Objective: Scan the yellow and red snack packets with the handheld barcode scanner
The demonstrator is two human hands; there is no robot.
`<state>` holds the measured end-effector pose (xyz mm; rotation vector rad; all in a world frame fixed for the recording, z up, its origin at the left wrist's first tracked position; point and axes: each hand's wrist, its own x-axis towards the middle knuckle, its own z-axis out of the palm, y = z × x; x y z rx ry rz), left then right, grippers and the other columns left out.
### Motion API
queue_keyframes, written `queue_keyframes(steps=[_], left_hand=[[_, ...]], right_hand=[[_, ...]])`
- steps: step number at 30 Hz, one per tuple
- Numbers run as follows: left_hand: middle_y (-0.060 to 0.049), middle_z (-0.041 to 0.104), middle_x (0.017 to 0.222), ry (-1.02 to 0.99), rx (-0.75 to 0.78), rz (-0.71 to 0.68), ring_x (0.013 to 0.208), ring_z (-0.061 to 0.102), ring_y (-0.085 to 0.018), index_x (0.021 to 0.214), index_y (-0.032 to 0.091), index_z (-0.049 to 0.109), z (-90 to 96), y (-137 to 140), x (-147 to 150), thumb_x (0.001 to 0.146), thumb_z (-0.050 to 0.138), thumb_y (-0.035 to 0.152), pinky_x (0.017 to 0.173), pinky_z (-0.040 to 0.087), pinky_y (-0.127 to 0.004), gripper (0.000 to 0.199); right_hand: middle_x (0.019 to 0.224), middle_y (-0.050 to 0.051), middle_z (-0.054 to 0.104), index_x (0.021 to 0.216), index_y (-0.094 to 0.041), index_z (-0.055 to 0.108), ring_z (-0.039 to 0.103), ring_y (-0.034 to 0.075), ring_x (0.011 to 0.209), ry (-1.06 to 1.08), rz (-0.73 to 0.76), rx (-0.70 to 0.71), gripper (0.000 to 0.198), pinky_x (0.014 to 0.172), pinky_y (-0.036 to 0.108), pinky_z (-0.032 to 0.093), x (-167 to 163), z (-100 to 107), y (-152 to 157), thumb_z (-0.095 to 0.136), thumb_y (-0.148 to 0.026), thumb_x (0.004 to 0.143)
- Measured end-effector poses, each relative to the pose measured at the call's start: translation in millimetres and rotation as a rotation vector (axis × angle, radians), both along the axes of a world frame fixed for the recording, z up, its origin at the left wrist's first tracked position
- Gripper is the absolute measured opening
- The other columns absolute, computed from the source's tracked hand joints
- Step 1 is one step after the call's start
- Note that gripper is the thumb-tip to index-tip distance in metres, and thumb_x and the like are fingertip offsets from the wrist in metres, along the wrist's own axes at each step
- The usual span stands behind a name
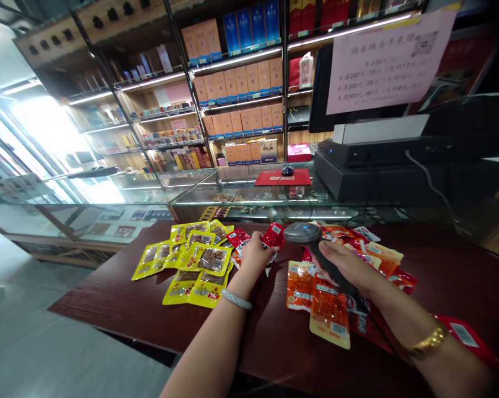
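At six o'clock the left hand (254, 257) touches red packets (276, 236), grip unclear; at four the right hand (349, 265) clasps a scanner (301, 232), likely the scanning step, next needing an aligned barcode (276, 228)

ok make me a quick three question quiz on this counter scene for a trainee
1. Which hand holds the scanner?
2. True or false: the yellow packets lie to the left of the orange packets.
3. What colour is the mat under the mouse? a) green b) red c) white

Key:
1. The right hand.
2. True.
3. b
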<state>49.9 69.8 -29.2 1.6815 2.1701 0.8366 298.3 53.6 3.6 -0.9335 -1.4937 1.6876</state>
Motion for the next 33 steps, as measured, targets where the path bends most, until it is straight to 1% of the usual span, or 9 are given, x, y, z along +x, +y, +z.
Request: queue_keyframes(steps=[7, 12, 15, 17, 19, 22, 24, 28, 33], left_hand=[[-0.009, 0.071, 0.101, 0.072, -0.006, -0.023, 0.093, 0.067, -0.027, 0.115, 0.020, 0.052, -2.2, 0.2, 4.9, 0.072, 0.075, 0.054, 0.074, 0.042, -0.030, 0.059], [-0.013, 0.071, 0.106, 0.163, -0.081, 0.150, 0.104, 0.065, -0.033, 0.128, 0.020, 0.050, 24.0, -8.6, -16.0, 0.074, 0.072, 0.052, 0.091, 0.042, -0.042, 0.066], [-0.019, 0.057, 0.136, 0.341, 0.117, 0.395, 0.128, 0.049, -0.039, 0.140, 0.020, 0.043, 41.4, -15.2, -30.8, 0.075, 0.071, 0.050, 0.104, 0.033, -0.053, 0.077], [-0.018, 0.046, 0.147, 0.391, 0.266, 0.449, 0.136, 0.039, -0.038, 0.144, 0.020, 0.041, 45.2, -17.3, -30.3, 0.076, 0.071, 0.050, 0.109, 0.029, -0.053, 0.080], [-0.014, 0.054, 0.139, 0.364, 0.287, 0.270, 0.132, 0.044, -0.033, 0.136, 0.022, 0.051, 40.7, -18.2, -18.9, 0.079, 0.068, 0.055, 0.109, 0.031, -0.047, 0.068], [-0.010, 0.067, 0.112, 0.330, 0.071, -0.197, 0.113, 0.057, -0.029, 0.108, 0.025, 0.070, 23.4, -19.4, 11.1, 0.081, 0.061, 0.065, 0.101, 0.040, -0.040, 0.049], [-0.011, 0.067, 0.106, 0.360, -0.079, -0.367, 0.109, 0.059, -0.031, 0.100, 0.024, 0.071, 10.9, -20.7, 30.5, 0.074, 0.064, 0.069, 0.096, 0.043, -0.041, 0.053], [-0.012, 0.066, 0.109, 0.376, -0.152, -0.398, 0.108, 0.059, -0.034, 0.097, 0.021, 0.068, -4.2, -22.0, 50.3, 0.064, 0.075, 0.064, 0.090, 0.046, -0.041, 0.054], [-0.004, 0.071, 0.087, 0.076, -0.062, -0.318, 0.081, 0.066, -0.019, 0.096, 0.021, 0.063, -5.5, -14.8, 39.9, 0.081, 0.068, 0.029, 0.072, 0.046, -0.028, 0.018]], right_hand=[[0.062, -0.004, 0.053, 0.084, -0.020, 0.055, 0.046, 0.007, 0.040, 0.059, -0.026, -0.022, 0.050, 0.034, 0.016, 0.033, -2.2, 0.7, -1.5, 0.062, -0.069, 0.082], [0.064, -0.004, 0.054, 0.090, -0.020, 0.057, 0.046, 0.007, 0.042, 0.074, -0.014, -0.013, 0.050, 0.035, 0.016, 0.033, -0.1, 2.8, -2.4, 0.063, -0.069, 0.082], [0.064, -0.004, 0.054, 0.090, -0.020, 0.057, 0.046, 0.008, 0.043, 0.080, -0.023, -0.005, 0.049, 0.035, 0.017, 0.034, 0.6, 4.5, -2.2, 0.063, -0.068, 0.082], [0.064, -0.004, 0.055, 0.089, -0.020, 0.056, 0.047, 0.008, 0.043, 0.077, -0.033, 0.011, 0.047, 0.035, 0.017, 0.034, 0.9, 5.4, -2.1, 0.062, -0.067, 0.084], [0.064, -0.004, 0.055, 0.087, -0.020, 0.055, 0.047, 0.008, 0.042, 0.075, -0.031, 0.022, 0.047, 0.035, 0.018, 0.033, 1.2, 6.0, -2.2, 0.062, -0.067, 0.084], [0.064, -0.004, 0.055, 0.089, -0.020, 0.056, 0.046, 0.007, 0.042, 0.067, -0.020, 0.022, 0.047, 0.035, 0.018, 0.033, 1.4, 6.9, -2.5, 0.061, -0.067, 0.085], [0.065, -0.004, 0.054, 0.092, -0.020, 0.057, 0.047, 0.008, 0.043, 0.064, -0.014, 0.020, 0.046, 0.036, 0.018, 0.033, 1.5, 7.5, -2.8, 0.060, -0.066, 0.086], [0.064, -0.004, 0.054, 0.090, -0.021, 0.057, 0.046, 0.008, 0.043, 0.060, -0.009, 0.019, 0.046, 0.036, 0.019, 0.032, 0.8, 7.8, -3.0, 0.061, -0.066, 0.085], [0.060, -0.005, 0.053, 0.083, -0.021, 0.054, 0.043, 0.008, 0.042, 0.064, 0.004, 0.023, 0.047, 0.036, 0.020, 0.032, -0.5, 6.8, -3.2, 0.062, -0.068, 0.083]])
